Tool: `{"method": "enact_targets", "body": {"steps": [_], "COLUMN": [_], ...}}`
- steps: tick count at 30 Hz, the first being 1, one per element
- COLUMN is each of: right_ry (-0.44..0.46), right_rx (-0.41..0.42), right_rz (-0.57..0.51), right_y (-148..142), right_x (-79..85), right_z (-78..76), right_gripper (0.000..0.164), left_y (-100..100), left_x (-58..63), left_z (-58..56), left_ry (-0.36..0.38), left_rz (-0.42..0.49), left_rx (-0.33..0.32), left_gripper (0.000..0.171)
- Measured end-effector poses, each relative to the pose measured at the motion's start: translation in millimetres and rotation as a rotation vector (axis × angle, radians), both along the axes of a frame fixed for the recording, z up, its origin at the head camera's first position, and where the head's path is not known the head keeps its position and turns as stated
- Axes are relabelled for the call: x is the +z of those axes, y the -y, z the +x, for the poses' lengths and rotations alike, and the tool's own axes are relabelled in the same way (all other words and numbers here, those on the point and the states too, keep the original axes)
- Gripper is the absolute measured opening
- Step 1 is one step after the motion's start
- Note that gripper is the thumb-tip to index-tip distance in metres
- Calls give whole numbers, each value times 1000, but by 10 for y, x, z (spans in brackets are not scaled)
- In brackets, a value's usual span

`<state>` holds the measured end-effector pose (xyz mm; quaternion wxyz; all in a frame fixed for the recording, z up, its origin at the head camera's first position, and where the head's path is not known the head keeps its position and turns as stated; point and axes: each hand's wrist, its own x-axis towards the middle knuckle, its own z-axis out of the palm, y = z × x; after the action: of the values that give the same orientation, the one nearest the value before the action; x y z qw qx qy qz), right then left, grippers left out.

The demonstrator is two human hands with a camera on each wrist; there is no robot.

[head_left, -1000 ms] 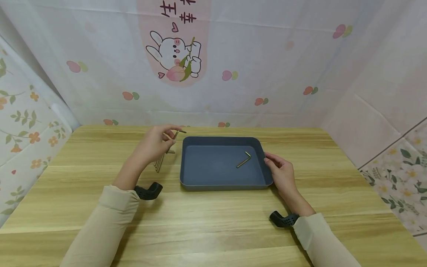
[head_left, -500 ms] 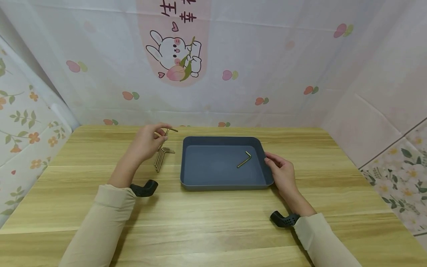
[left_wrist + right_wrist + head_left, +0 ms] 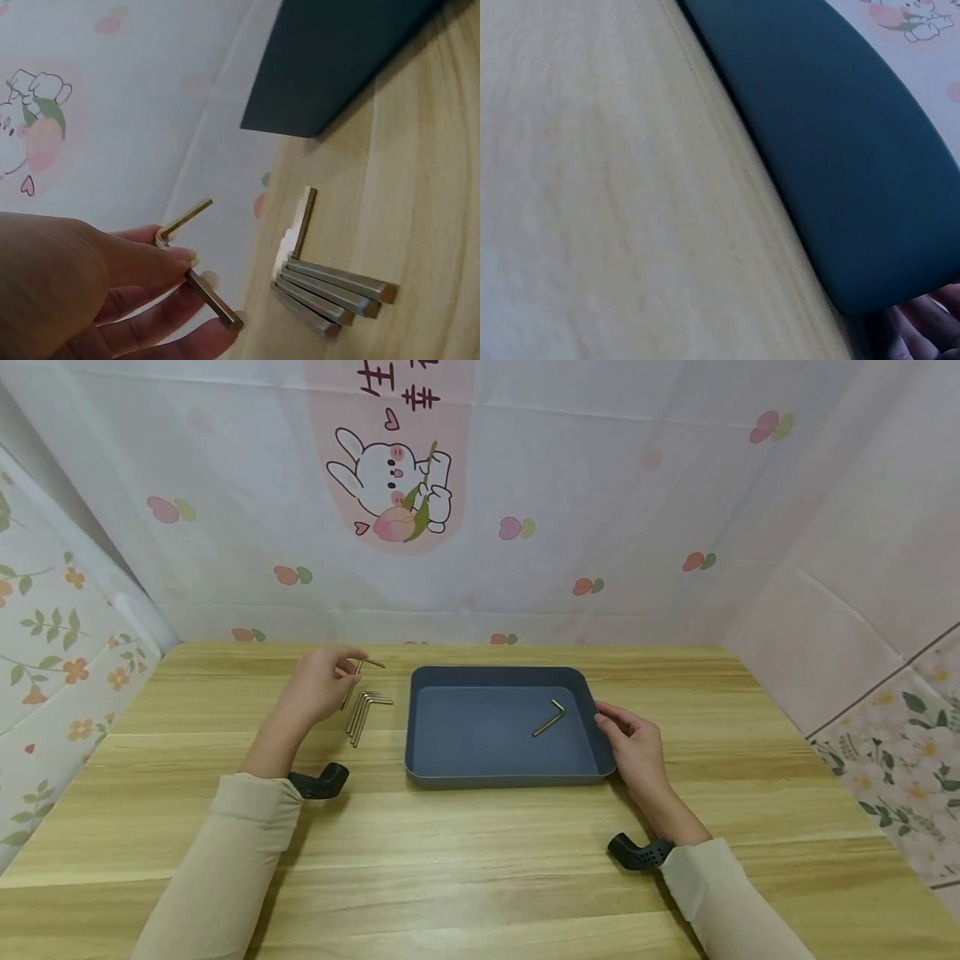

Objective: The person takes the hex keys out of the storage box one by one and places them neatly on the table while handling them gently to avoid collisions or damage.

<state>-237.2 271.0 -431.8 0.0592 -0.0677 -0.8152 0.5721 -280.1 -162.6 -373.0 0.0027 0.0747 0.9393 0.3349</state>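
Pinched between the thumb and fingers of my left hand [image 3: 311, 687] is a brass-coloured hex key [image 3: 214, 301]. Its short arm points right in the head view, and the long arm slants down, partly behind the fingers. Close to its right lie several similar hex keys [image 3: 359, 720], nested side by side on the table. A shallow grey-blue tray [image 3: 472, 735] stands to their right with one hex key [image 3: 549, 723] inside, toward the right. My right hand [image 3: 633, 745] holds the tray's right wall; some fingertips are hidden beside it.
The wooden table [image 3: 465, 868] reaches back to a white printed cloth [image 3: 562, 485]. A floral cloth [image 3: 60, 635] hangs at the left side. Each wrist carries a black camera mount, at the left [image 3: 321, 782] and the right [image 3: 637, 852].
My left hand has moved left with the hex key, away from the tray, then slightly lower. More of the nested hex keys shows now. My right hand and the tray have stayed put.
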Motion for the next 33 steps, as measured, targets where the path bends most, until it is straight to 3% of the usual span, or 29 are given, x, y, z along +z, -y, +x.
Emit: {"method": "enact_targets", "body": {"steps": [17,33], "right_ry": [13,0], "right_rx": [-3,-9], "right_rz": [11,13], "right_y": [-10,-9], "right_x": [-12,-23], "right_z": [-11,-13], "right_gripper": [39,38], "left_y": [65,99], "left_x": [-153,-237], "left_z": [-45,-69], "left_ry": [-2,42], "left_rz": [-37,-40], "left_rx": [11,18], "left_gripper": [37,40]}}
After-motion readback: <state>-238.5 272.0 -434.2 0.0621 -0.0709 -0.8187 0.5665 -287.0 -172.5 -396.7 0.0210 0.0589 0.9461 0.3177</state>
